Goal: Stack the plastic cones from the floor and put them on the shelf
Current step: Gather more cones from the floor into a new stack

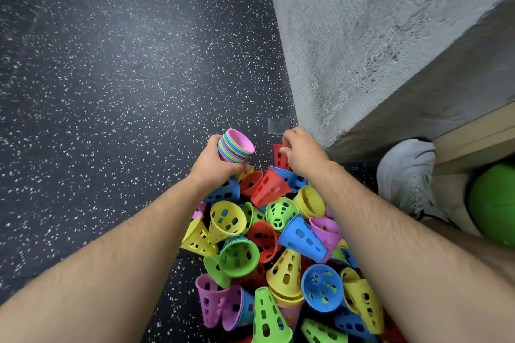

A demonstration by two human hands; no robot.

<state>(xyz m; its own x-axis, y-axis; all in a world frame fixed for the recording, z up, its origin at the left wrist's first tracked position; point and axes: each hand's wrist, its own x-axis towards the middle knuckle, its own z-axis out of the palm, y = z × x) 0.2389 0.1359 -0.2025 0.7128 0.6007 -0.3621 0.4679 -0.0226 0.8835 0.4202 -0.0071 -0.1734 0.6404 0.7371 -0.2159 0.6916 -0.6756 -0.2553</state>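
A heap of perforated plastic cones (281,253) in red, blue, yellow, green and pink lies on the dark speckled floor. My left hand (216,166) grips a nested stack of cones (235,146) with a pink one on the outside, its open rims turned up and away from me. My right hand (302,152) pinches a red cone (279,155) at the far edge of the heap. Both forearms reach over the pile and hide part of it.
A grey concrete wall (376,36) rises on the right, ending in a corner by the heap. A white shoe (407,172) stands beside a wooden shelf edge (473,142) with a green ball (493,203) under it. A grey tape patch (278,125) lies on the floor (125,64).
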